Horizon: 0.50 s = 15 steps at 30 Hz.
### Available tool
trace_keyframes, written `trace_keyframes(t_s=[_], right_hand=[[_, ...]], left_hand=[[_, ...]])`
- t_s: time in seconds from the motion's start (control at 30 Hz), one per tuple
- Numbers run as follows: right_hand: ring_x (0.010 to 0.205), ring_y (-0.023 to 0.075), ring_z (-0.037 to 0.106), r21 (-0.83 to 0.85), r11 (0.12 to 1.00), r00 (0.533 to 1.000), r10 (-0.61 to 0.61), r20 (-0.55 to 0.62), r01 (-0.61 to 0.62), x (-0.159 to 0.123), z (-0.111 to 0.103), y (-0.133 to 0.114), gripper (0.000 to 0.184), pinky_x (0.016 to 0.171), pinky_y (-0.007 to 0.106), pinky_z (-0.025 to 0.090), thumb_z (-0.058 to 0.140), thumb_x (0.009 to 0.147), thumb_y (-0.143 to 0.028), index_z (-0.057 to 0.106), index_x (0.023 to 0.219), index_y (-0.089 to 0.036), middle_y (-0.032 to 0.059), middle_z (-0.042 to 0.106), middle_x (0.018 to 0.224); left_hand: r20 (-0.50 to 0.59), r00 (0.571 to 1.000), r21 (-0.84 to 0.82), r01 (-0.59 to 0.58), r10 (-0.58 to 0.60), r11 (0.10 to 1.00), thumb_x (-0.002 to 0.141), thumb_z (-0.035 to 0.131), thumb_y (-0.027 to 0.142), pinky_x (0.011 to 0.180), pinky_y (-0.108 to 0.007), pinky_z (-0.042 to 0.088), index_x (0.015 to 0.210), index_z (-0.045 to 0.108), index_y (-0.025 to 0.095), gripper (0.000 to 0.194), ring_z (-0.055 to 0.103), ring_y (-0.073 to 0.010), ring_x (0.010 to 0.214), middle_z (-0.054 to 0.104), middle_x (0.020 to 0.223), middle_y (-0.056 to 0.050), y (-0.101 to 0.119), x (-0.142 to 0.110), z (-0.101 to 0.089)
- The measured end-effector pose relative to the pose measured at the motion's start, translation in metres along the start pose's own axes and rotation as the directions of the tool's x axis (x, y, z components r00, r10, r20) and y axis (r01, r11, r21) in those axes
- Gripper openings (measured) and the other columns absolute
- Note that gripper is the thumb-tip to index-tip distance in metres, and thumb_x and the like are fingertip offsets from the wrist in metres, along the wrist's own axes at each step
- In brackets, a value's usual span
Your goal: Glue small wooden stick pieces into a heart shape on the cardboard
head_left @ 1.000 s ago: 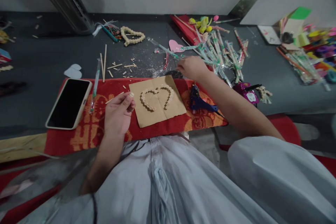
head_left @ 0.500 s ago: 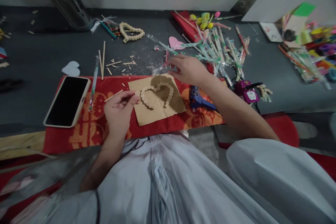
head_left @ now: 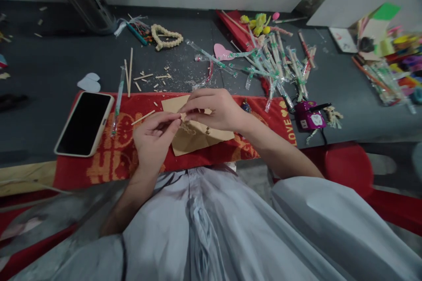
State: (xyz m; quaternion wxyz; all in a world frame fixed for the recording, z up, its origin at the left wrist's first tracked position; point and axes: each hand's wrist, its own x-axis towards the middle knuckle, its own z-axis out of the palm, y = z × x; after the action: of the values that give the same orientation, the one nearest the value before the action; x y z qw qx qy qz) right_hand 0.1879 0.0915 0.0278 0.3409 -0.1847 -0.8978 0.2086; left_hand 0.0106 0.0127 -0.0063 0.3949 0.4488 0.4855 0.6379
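My left hand (head_left: 154, 134) has thumb and forefinger closed on a small pale piece of wooden stick (head_left: 183, 117). Fingertips of my right hand (head_left: 214, 107) are pinched together at the same spot; what they grip is hidden. Beneath both hands lies an open heart outline of short stick pieces (head_left: 188, 128), mostly covered by the right hand. It rests on a creased tan paper square (head_left: 184, 145). A blue glue gun (head_left: 245, 106) is largely hidden behind my right forearm.
A red towel (head_left: 108, 169) bears a phone (head_left: 84, 125) and a thin loose stick (head_left: 143, 117). Beyond are a finished-looking heart outline (head_left: 166, 39), stick scraps (head_left: 143, 77), a pink paper heart (head_left: 223, 52), wrapped sticks (head_left: 275, 59) and a purple device (head_left: 308, 116).
My right hand has come back from the wrapped sticks toward me and left, meeting my left hand over the heart outline. The left hand has shifted slightly right.
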Motion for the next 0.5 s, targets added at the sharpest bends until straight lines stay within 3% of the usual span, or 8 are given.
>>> trace_keyframes(t_s=[0.2, 0.37, 0.5], right_hand=[[0.084, 0.0129, 0.068, 0.009, 0.994, 0.993, 0.113, -0.034, -0.113, -0.003, 0.011, 0.006, 0.020, 0.076, 0.026, 0.053, 0.057, 0.098, -0.026, 0.075, 0.096, -0.019, 0.0030, 0.076, 0.091], [0.077, 0.0132, 0.064, -0.048, 0.956, 0.955, 0.286, -0.083, -0.290, -0.014, -0.006, 0.012, 0.020, 0.073, 0.027, 0.048, 0.059, 0.096, -0.029, 0.074, 0.089, -0.017, 0.0033, 0.074, 0.084], [0.069, 0.0128, 0.057, -0.167, 0.892, 0.902, 0.431, 0.025, -0.421, -0.024, -0.012, 0.009, 0.013, 0.066, 0.026, 0.040, 0.063, 0.086, -0.021, 0.072, 0.079, -0.015, 0.0028, 0.069, 0.075]], left_hand=[[-0.022, 0.996, -0.045, 0.087, -0.088, 0.995, 0.072, 0.084, 0.023, 0.073, -0.026, 0.060, 0.081, 0.081, 0.027, 0.010, 0.070, -0.0132, 0.071, 0.076, 0.081, -0.001, -0.008, 0.003, -0.004], [-0.136, 0.991, 0.069, 0.030, -0.020, 0.997, 0.070, 0.087, 0.028, 0.073, -0.026, 0.060, 0.082, 0.079, 0.022, 0.016, 0.070, -0.0133, 0.072, 0.075, 0.081, -0.002, -0.016, 0.011, -0.023], [-0.119, 0.993, 0.106, -0.010, 0.023, 0.994, 0.072, 0.085, 0.023, 0.072, -0.024, 0.059, 0.083, 0.079, 0.022, 0.012, 0.070, -0.0116, 0.072, 0.076, 0.081, -0.002, -0.018, 0.012, -0.030]])
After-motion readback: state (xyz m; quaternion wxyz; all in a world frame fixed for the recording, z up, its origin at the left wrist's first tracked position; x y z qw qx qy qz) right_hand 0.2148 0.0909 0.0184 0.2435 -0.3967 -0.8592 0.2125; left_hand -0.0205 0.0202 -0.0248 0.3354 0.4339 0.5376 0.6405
